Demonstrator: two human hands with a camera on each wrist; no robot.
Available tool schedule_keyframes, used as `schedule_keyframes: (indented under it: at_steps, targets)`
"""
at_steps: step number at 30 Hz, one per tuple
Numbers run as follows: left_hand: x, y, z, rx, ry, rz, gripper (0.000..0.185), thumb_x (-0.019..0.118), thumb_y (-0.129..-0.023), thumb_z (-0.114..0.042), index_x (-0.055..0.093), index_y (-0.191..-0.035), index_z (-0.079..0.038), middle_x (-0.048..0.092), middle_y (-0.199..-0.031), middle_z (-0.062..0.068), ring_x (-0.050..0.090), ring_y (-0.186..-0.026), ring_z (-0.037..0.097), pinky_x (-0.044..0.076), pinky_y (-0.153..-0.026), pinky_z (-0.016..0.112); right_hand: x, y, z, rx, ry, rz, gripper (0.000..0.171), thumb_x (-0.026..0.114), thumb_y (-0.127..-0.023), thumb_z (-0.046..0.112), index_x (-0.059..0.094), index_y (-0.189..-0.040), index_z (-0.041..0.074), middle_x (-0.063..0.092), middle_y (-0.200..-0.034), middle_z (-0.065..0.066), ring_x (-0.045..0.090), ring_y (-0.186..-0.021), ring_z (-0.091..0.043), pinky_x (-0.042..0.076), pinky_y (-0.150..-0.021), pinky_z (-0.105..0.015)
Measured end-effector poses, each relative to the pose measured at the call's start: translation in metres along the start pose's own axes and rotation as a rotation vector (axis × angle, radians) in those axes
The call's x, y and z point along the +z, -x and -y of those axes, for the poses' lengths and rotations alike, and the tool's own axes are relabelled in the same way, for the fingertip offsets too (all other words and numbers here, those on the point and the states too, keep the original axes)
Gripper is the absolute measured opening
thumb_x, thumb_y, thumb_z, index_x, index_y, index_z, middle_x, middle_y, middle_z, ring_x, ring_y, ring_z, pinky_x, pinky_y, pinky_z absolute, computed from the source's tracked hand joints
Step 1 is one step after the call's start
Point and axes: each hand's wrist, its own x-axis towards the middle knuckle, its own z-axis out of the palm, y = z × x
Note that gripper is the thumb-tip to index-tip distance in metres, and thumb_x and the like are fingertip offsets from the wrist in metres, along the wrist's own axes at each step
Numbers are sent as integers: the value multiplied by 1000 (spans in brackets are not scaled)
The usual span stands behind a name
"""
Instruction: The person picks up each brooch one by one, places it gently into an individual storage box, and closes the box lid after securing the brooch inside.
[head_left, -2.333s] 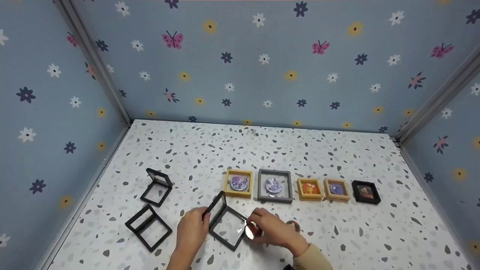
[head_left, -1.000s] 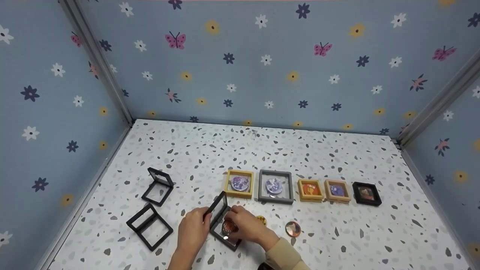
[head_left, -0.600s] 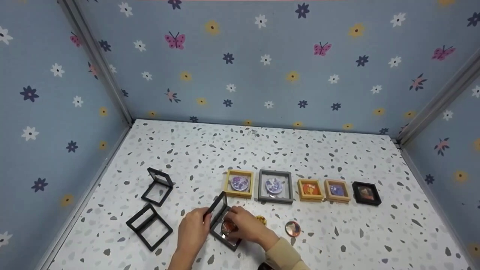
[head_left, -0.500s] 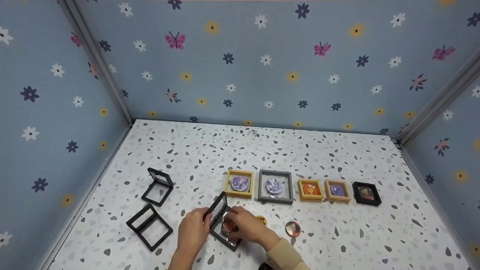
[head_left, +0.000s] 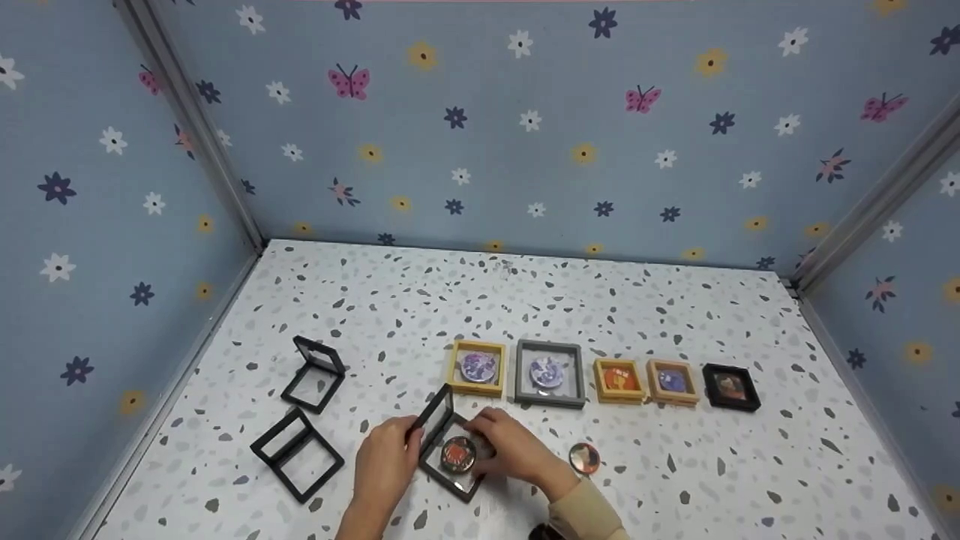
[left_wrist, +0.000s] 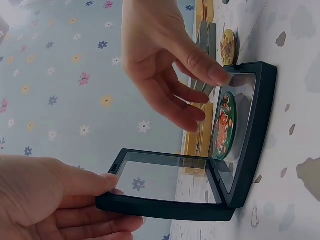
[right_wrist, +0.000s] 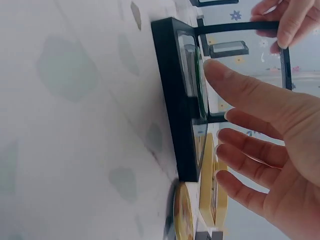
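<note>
Desk edges: the back edge of the speckled desk (head_left: 525, 300) meets the flowered back wall (head_left: 480, 135); the left side wall (head_left: 90, 330) and right side wall (head_left: 907, 390) bound its ends, both well apart from the hands.
Room for moving: speckled surface runs between the row of filled frames and the back wall, and to the right of the loose orange badge (head_left: 584, 457).
Unfolded black frame: its base (head_left: 442, 481) lies flat at the front middle of the desk, its lid (head_left: 431, 411) raised steeply on the left side.
Round badge: the green-rimmed badge (head_left: 457, 454) lies on the clear film inside that base.
Left hand: (head_left: 386, 454) pinches the lid's outer edge between thumb and fingers.
Right hand: (head_left: 517, 450) released, fingers loosely spread over the base's right side; whether the thumb touches the badge, I cannot tell.
In the way: the lid on the left; the larger yellow frame (head_left: 478, 389) near its tip; a yellow badge (left_wrist: 228, 46) just beside the base.
Row behind: rightward from there, a grey frame (head_left: 550, 402), smaller yellow frame (head_left: 620, 398), peach frame (head_left: 675, 400) and small black frame (head_left: 733, 406), each with a badge.
Left side: two more black frames (head_left: 289, 486), lids raised.
</note>
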Motion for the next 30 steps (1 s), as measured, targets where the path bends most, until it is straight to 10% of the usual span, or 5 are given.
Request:
schedule_keyframes:
  at_steps: [23, 30]
  targets:
    - [5, 9, -6, 29, 7, -28, 12, 70, -74, -11, 67, -81, -2, 62, -73, 3, 59, -64, 14, 47, -54, 30, 5, 12, -22, 53, -82, -22, 42, 76, -61, 9, 61, -99, 0, 55, -84, -3, 49, -74, -9, 44, -68, -21]
    - [8, 15, -12, 24, 50, 61, 12, 72, -72, -15, 65, -75, -6, 57, -67, -3, 55, -59, 9, 44, -50, 24, 6, 11, -25, 73, -130, -31, 42, 77, -59, 9, 62, -97, 0, 54, -81, -1, 48, -70, -8, 43, -64, -19]
